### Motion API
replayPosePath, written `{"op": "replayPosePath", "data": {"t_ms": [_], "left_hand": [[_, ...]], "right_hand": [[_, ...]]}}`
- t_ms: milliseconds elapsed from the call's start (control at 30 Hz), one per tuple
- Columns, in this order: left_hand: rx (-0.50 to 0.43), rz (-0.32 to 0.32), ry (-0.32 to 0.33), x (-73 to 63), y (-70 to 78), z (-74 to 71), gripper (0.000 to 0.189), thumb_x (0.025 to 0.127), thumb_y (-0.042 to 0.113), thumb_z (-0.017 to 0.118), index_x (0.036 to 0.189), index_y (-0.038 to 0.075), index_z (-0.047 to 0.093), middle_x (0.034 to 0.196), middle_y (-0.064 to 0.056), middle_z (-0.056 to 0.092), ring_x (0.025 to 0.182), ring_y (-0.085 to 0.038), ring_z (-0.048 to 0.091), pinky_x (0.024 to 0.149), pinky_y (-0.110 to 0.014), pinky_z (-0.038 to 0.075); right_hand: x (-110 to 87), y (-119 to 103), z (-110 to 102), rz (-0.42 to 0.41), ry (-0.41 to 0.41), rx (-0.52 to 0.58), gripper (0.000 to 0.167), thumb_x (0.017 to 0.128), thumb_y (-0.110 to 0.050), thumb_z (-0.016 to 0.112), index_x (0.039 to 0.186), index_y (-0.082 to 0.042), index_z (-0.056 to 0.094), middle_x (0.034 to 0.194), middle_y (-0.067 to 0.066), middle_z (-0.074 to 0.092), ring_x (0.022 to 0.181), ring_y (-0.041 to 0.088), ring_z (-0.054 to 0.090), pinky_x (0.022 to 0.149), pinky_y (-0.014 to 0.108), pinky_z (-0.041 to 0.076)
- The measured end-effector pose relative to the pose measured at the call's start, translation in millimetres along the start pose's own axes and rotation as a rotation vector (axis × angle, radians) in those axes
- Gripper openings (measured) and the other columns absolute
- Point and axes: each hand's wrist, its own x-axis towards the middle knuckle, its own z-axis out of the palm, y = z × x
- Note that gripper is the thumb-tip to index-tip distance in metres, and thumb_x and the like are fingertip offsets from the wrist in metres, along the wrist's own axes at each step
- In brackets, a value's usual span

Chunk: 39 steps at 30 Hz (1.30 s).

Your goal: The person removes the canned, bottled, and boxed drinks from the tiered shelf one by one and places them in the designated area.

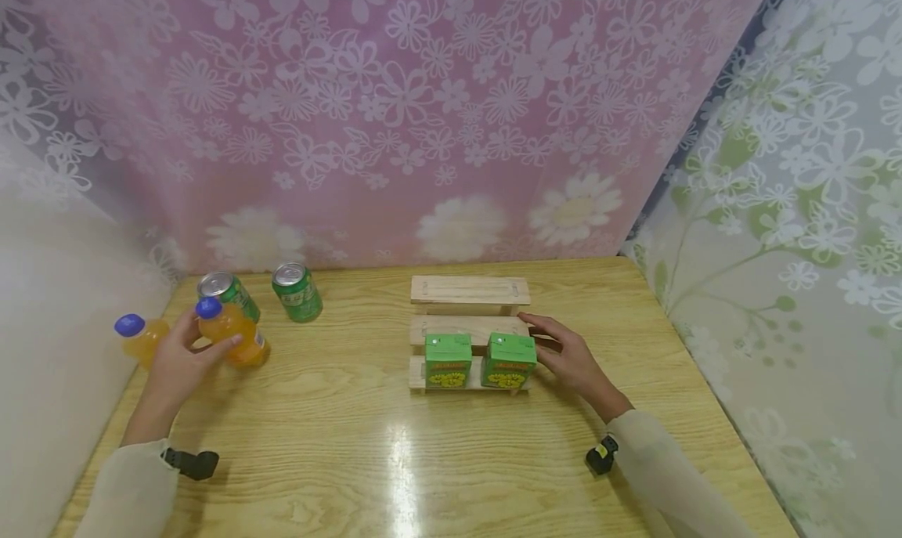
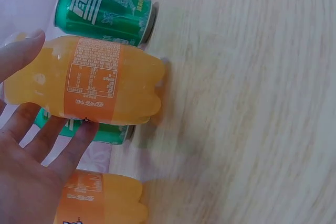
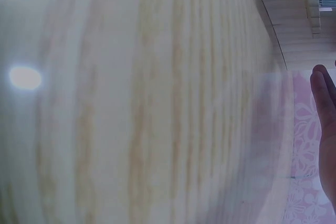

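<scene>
On the left of the table, my left hand (image 1: 176, 362) holds an orange soda bottle (image 1: 239, 342) with a blue cap. In the left wrist view, the thumb lies on one side of the bottle (image 2: 94, 80) and the fingers on the other. A second orange soda bottle (image 1: 143, 341) stands left of this hand. My right hand (image 1: 571, 358) rests its fingers at the right end of a small three-step wooden rack (image 1: 468, 290). Two green drink cartons (image 1: 448, 358) with yellow pictures stand side by side on the lowest step. The right wrist view catches only part of this hand.
Two green soda cans stand behind the held bottle, one partly hidden (image 1: 243, 299) and one farther right (image 1: 299, 295). A pink flowered curtain (image 1: 409, 131) hangs along the table's back edge. Patterned cloth (image 1: 796, 287) borders the right side.
</scene>
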Motion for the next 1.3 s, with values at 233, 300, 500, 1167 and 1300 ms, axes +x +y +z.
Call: {"op": "replayPosePath", "data": {"t_ms": [233,300,500,1167,1300], "left_hand": [[0.026,-0.015,-0.008,-0.2,0.1,0.9,0.081,0.104,0.030,0.079,0.170,0.013,0.035,0.163,-0.023,0.051,0.134,-0.005,0.052,0.088,0.000,0.045],[0.031,-0.019,-0.021,0.0,1.4,1.4,0.082,0.104,0.031,0.078,0.171,0.013,0.034,0.165,-0.025,0.048,0.142,-0.022,0.052,0.088,0.000,0.045],[0.022,-0.033,-0.049,-1.6,4.1,2.8,0.085,0.105,0.033,0.076,0.173,0.013,0.028,0.168,-0.029,0.043,0.149,-0.053,0.043,0.086,0.001,0.044],[-0.022,-0.016,-0.022,3.2,22.9,-0.5,0.085,0.106,0.032,0.074,0.175,0.026,0.024,0.175,-0.020,0.036,0.156,-0.043,0.036,0.130,-0.049,0.035],[0.002,0.040,0.031,4.5,30.1,-1.3,0.077,0.105,0.029,0.076,0.171,0.023,0.036,0.173,-0.006,0.044,0.155,-0.019,0.040,0.119,-0.021,0.035]], "right_hand": [[0.3,0,0,0.004,0.003,-0.005,0.055,0.108,-0.014,0.070,0.161,-0.019,0.056,0.162,0.010,0.055,0.140,0.040,0.059,0.110,0.016,0.051],[0.1,1,0,0.004,0.005,-0.005,0.054,0.109,-0.014,0.070,0.161,-0.019,0.056,0.162,0.010,0.055,0.140,0.040,0.059,0.110,0.015,0.050],[-0.2,2,1,0.000,0.003,-0.003,0.055,0.108,-0.014,0.070,0.161,-0.019,0.055,0.162,0.011,0.055,0.140,0.041,0.059,0.109,0.014,0.050],[0.1,-1,0,-0.016,0.008,-0.019,0.055,0.108,-0.012,0.070,0.161,-0.016,0.056,0.161,0.012,0.056,0.138,0.036,0.061,0.114,0.037,0.056],[-0.3,-1,0,-0.009,0.008,-0.009,0.055,0.108,-0.012,0.070,0.161,-0.016,0.056,0.161,0.012,0.056,0.138,0.032,0.061,0.111,0.022,0.054]]}}
